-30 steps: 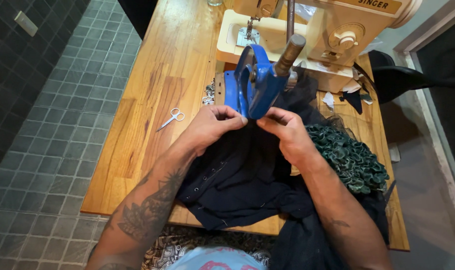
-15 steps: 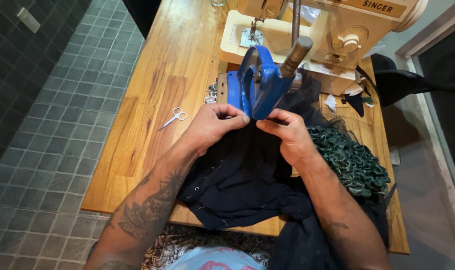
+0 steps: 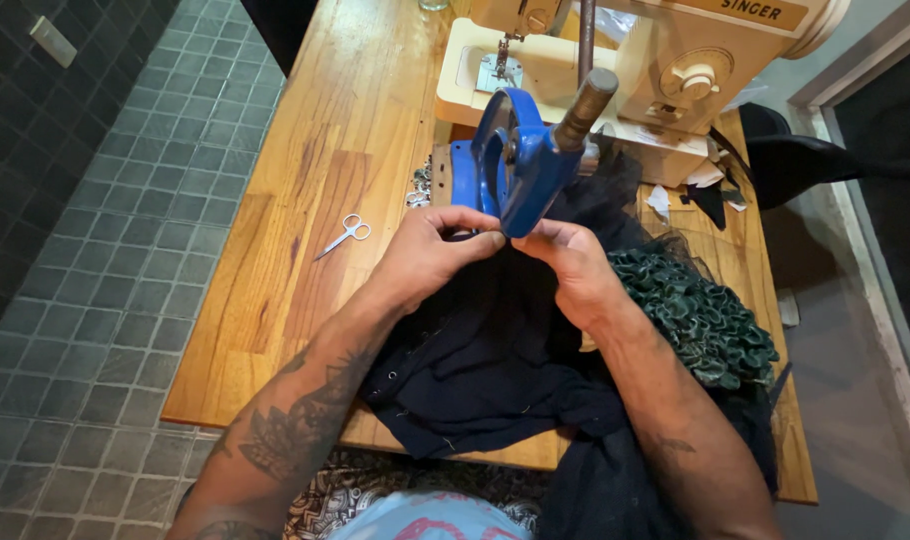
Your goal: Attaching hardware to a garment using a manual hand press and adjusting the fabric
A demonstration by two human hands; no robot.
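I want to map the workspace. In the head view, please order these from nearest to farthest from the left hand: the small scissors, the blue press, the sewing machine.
From the left hand:
1. Blue press, just above the fingertips.
2. Small scissors, to its left on the wooden table.
3. Sewing machine, at the table's far edge.

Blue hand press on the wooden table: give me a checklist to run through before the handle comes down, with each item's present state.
1. Dark navy fabric brought up to the blue hand press: ok.
2. Left hand pinching the fabric edge at the press: ok.
3. Right hand holding the fabric on the other side: ok.
4. Fingers outside the press mouth: cannot tell, they sit right at it.
5. Fabric centred under the die: cannot tell, hidden by the hands.
6. Small white-handled scissors lying apart from the work: ok.
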